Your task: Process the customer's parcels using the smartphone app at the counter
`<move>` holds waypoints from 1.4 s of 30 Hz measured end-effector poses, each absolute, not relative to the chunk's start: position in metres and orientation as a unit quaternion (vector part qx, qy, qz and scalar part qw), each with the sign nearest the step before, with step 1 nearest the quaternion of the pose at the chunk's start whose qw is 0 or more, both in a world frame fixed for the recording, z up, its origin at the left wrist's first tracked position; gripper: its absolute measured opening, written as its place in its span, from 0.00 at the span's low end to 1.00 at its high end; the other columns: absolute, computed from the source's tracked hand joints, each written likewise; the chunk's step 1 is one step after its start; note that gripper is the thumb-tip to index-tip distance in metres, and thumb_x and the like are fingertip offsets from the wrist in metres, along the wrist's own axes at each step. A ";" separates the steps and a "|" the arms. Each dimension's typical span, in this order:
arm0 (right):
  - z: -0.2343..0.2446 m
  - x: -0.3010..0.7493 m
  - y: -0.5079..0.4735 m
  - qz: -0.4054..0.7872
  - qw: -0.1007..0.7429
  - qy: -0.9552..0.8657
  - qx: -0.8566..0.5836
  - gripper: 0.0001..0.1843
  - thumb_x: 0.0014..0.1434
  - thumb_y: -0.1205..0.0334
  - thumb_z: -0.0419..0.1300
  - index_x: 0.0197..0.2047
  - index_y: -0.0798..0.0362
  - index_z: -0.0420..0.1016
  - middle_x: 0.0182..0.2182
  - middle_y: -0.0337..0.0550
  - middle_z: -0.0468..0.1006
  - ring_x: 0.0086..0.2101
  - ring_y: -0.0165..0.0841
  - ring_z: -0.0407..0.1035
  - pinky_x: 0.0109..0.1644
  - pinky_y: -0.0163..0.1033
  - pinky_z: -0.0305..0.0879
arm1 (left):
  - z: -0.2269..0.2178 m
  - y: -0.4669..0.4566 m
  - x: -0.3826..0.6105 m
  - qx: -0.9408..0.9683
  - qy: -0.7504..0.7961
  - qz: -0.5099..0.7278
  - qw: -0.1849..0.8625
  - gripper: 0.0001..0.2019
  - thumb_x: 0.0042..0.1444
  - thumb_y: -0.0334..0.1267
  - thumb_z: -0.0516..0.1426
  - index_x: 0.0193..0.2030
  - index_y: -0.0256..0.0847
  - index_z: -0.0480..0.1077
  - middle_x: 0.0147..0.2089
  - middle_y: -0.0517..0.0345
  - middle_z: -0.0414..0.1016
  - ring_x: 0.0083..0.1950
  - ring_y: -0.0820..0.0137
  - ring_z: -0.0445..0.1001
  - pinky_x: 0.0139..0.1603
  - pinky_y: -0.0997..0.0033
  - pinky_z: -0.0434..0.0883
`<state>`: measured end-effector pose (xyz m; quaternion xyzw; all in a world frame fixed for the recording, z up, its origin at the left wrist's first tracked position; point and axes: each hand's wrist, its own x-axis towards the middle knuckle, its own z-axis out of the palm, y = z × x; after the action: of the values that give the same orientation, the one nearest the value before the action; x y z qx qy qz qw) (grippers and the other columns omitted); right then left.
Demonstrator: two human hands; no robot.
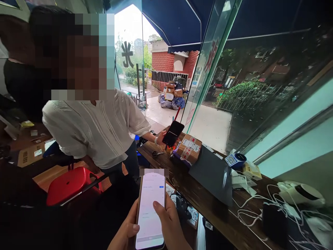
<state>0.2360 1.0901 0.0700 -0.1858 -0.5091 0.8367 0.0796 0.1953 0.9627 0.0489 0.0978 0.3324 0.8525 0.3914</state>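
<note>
A smartphone with a bright, mostly white screen is held upright between both my hands, low in the middle of the view. My left hand grips its left edge, thumb resting near the lower left of the screen. Around its right edge is my right hand, the thumb lying over the middle of the screen. The text on it is too small to read. Ahead, a person in a white blouse holds out a black smartphone above a wooden counter.
On the counter are a taped cardboard box, scissors, a dark flat sheet, a QR-code device and tangled white cables. A red stool stands at left. Outside the glass, parcels are piled up.
</note>
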 end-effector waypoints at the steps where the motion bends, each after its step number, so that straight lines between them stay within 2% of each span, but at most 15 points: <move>1: 0.071 0.236 1.091 0.834 0.079 -0.514 -0.187 0.29 0.49 0.45 0.63 0.50 0.54 0.69 0.39 0.48 0.80 0.36 0.42 0.73 0.42 0.46 0.69 | 0.048 0.965 0.195 0.103 0.333 0.855 0.385 0.28 0.43 0.40 0.63 0.55 0.53 0.69 0.54 0.60 0.75 0.57 0.57 0.69 0.58 0.63 0.62; 4: 0.073 0.236 1.092 0.827 0.074 -0.522 -0.194 0.29 0.49 0.44 0.62 0.49 0.53 0.69 0.38 0.47 0.80 0.36 0.41 0.73 0.42 0.45 0.69 | 0.043 0.971 0.193 0.105 0.333 0.866 0.358 0.30 0.38 0.41 0.66 0.53 0.53 0.71 0.52 0.61 0.77 0.54 0.58 0.71 0.57 0.65 0.64; 10: 0.065 0.235 1.092 0.826 0.084 -0.515 -0.216 0.28 0.49 0.45 0.63 0.50 0.53 0.70 0.42 0.50 0.79 0.41 0.45 0.72 0.43 0.47 0.69 | 0.042 0.972 0.189 0.095 0.338 0.861 0.368 0.29 0.36 0.41 0.66 0.51 0.54 0.72 0.51 0.64 0.77 0.54 0.61 0.71 0.56 0.69 0.65; 16: 0.061 0.238 1.094 0.805 0.110 -0.552 -0.188 0.31 0.52 0.40 0.57 0.54 0.50 0.68 0.45 0.51 0.76 0.45 0.46 0.70 0.43 0.48 0.69 | 0.059 0.971 0.193 0.099 0.315 0.867 0.374 0.27 0.41 0.40 0.64 0.52 0.55 0.71 0.51 0.63 0.77 0.56 0.59 0.70 0.56 0.66 0.64; 20: 0.062 0.247 1.098 0.736 0.191 -0.638 -0.123 0.39 0.54 0.35 0.49 0.62 0.49 0.56 0.54 0.53 0.68 0.50 0.48 0.64 0.49 0.50 0.65 | 0.076 0.972 0.198 0.098 0.304 0.873 0.369 0.28 0.45 0.39 0.59 0.57 0.52 0.67 0.56 0.59 0.73 0.60 0.56 0.65 0.61 0.58 0.58; 23: 0.056 0.255 1.104 0.610 0.299 -0.732 -0.050 0.37 0.57 0.37 0.46 0.64 0.44 0.50 0.60 0.50 0.57 0.53 0.49 0.59 0.52 0.53 0.60 | 0.082 0.972 0.199 0.101 0.299 0.869 0.382 0.27 0.46 0.41 0.58 0.57 0.53 0.66 0.56 0.58 0.72 0.55 0.51 0.69 0.59 0.49 0.59; 26: 0.043 0.260 1.114 0.468 0.375 -0.799 0.031 0.31 0.59 0.39 0.43 0.62 0.40 0.55 0.60 0.47 0.52 0.53 0.50 0.55 0.52 0.54 0.58 | 0.088 0.970 0.201 0.081 0.319 0.864 0.382 0.24 0.49 0.39 0.56 0.55 0.54 0.67 0.55 0.58 0.74 0.54 0.54 0.70 0.57 0.51 0.62; 30: 0.030 0.262 1.126 0.357 0.384 -0.845 0.107 0.29 0.60 0.42 0.44 0.62 0.39 0.58 0.60 0.47 0.49 0.52 0.51 0.52 0.51 0.55 0.56 | 0.101 0.970 0.204 0.046 0.346 0.861 0.369 0.24 0.49 0.35 0.54 0.55 0.50 0.68 0.55 0.59 0.74 0.59 0.59 0.66 0.60 0.61 0.60; 34: 0.029 0.262 1.131 0.328 0.393 -0.852 0.110 0.28 0.59 0.42 0.45 0.60 0.38 0.61 0.61 0.44 0.48 0.51 0.50 0.51 0.51 0.55 0.56 | 0.103 0.970 0.203 0.044 0.342 0.866 0.362 0.22 0.49 0.36 0.54 0.53 0.50 0.70 0.54 0.59 0.75 0.59 0.58 0.66 0.61 0.59 0.59; 42: 0.035 0.260 1.127 0.328 0.377 -0.858 0.122 0.27 0.58 0.40 0.46 0.57 0.39 0.67 0.61 0.43 0.46 0.53 0.50 0.47 0.54 0.54 0.52 | 0.072 0.971 0.197 0.052 0.352 0.866 0.351 0.27 0.46 0.39 0.57 0.56 0.50 0.67 0.57 0.56 0.72 0.62 0.52 0.62 0.62 0.54 0.56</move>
<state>0.2604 1.1274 0.0354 0.1215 -0.8578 0.3276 0.3770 0.1970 0.9713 0.0720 0.0523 0.3520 0.8662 0.3509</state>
